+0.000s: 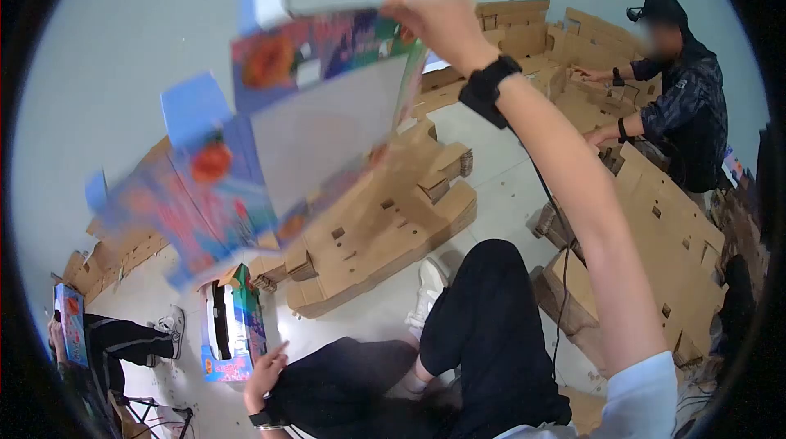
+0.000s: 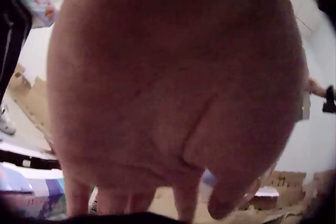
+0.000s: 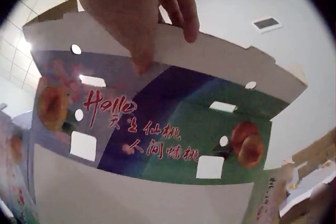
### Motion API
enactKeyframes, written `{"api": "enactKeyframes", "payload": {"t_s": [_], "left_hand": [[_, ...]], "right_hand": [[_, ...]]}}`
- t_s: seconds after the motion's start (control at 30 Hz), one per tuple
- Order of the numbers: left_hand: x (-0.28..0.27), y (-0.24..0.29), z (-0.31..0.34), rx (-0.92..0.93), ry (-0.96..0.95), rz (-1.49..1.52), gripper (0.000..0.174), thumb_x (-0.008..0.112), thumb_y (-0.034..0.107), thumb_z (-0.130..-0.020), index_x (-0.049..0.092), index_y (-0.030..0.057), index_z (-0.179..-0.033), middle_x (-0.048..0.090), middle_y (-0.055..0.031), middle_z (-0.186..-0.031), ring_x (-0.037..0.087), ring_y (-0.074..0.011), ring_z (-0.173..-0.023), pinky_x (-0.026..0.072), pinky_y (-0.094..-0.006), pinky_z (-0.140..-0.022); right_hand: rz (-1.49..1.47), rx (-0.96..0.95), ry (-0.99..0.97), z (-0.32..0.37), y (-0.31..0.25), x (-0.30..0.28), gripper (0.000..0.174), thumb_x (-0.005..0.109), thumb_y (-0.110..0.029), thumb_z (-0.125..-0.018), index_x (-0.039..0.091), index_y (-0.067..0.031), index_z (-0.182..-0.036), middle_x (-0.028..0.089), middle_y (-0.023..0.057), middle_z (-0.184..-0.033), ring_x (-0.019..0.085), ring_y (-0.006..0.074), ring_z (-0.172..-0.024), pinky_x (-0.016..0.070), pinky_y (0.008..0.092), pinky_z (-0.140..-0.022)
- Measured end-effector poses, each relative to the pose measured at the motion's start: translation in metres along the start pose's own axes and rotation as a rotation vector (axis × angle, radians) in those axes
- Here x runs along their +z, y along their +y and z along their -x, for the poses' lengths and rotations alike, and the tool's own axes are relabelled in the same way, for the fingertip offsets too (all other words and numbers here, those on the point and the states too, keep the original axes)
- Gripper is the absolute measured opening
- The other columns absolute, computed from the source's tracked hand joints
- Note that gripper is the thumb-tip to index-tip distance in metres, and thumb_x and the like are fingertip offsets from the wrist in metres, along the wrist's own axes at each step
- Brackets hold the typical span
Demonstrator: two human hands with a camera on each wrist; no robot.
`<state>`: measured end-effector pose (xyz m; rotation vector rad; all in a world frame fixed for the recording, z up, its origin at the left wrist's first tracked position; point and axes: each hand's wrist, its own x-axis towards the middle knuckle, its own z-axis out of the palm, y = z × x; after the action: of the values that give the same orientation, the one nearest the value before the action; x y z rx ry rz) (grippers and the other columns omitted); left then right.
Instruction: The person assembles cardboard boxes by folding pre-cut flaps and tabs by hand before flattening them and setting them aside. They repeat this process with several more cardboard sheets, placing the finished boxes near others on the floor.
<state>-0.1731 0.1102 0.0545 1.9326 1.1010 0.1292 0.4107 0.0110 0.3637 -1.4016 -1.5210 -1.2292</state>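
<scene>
My right hand (image 1: 442,25) is raised high and pinches the upper edge of a flat, unfolded printed cardboard box blank (image 1: 205,193). Its blue, purple and green panels carry peach pictures, red lettering and punched holes, and a large pale panel lies between them. In the right wrist view the thumb presses the printed face of the blank (image 3: 157,108), with the fingers over its top edge. Down by my left knee, the left hand (image 1: 264,375) holds nothing, its fingers extended. Beside it on the floor stands a printed box (image 1: 237,369) with an opening along its top.
A stack of brown cardboard sheets (image 1: 385,251) lies on the floor in front of me. More brown cardboard (image 1: 655,234) is piled at the right. A person in a black cap (image 1: 688,103) works beyond it. At far left another person holds a printed box (image 1: 72,328).
</scene>
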Motion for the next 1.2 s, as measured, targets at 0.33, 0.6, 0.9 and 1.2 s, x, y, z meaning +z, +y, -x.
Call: {"api": "enactKeyframes", "payload": {"t_s": [0.33,0.6,0.9,1.2], "left_hand": [[0.029,0.036,0.015,-0.09,0.039,-0.479,0.036,0.057,0.032,-0.09,0.062,0.0192,-0.123,0.065,-0.0206,-0.104,0.062,-0.0377,-0.098,0.0484,-0.0419,-0.088],[0.023,0.032,0.019,-0.11,0.016,-0.237,0.037,0.059,0.025,-0.091,0.059,0.0152,-0.127,0.064,-0.0212,-0.102,0.063,-0.0329,-0.098,0.0471,-0.0374,-0.088],[0.011,0.03,0.021,-0.189,0.016,-0.011,0.036,0.053,0.019,-0.096,0.056,0.0066,-0.13,0.065,-0.0123,-0.107,0.057,-0.0162,-0.1,0.0427,-0.0283,-0.091],[0.014,0.079,0.019,-0.322,-0.052,0.036,0.038,0.047,0.014,-0.099,0.048,-0.0021,-0.133,0.031,-0.018,-0.151,0.021,-0.0247,-0.143,0.0164,-0.0299,-0.114]], "right_hand": [[-0.088,-0.308,-0.209,0.146,-0.126,0.055,0.041,0.059,-0.007,-0.075,0.062,-0.0164,-0.115,0.063,0.0005,-0.099,0.06,0.0186,-0.093,0.0481,0.0322,-0.082],[-0.344,-0.145,-0.859,0.388,-0.225,0.152,0.04,0.049,-0.014,-0.086,0.052,-0.0097,-0.125,0.058,0.0071,-0.121,0.055,0.0195,-0.114,0.0449,0.0319,-0.092],[-0.378,-0.18,-0.648,0.377,-0.211,0.18,0.041,0.051,-0.015,-0.085,0.053,-0.0135,-0.126,0.059,0.0052,-0.118,0.058,0.0213,-0.108,0.0468,0.0314,-0.091],[-0.379,0.035,-0.795,0.389,-0.216,0.202,0.05,0.056,-0.01,-0.081,0.05,-0.0151,-0.13,0.052,0.0056,-0.127,0.052,0.0227,-0.114,0.0414,0.0352,-0.097]]}}
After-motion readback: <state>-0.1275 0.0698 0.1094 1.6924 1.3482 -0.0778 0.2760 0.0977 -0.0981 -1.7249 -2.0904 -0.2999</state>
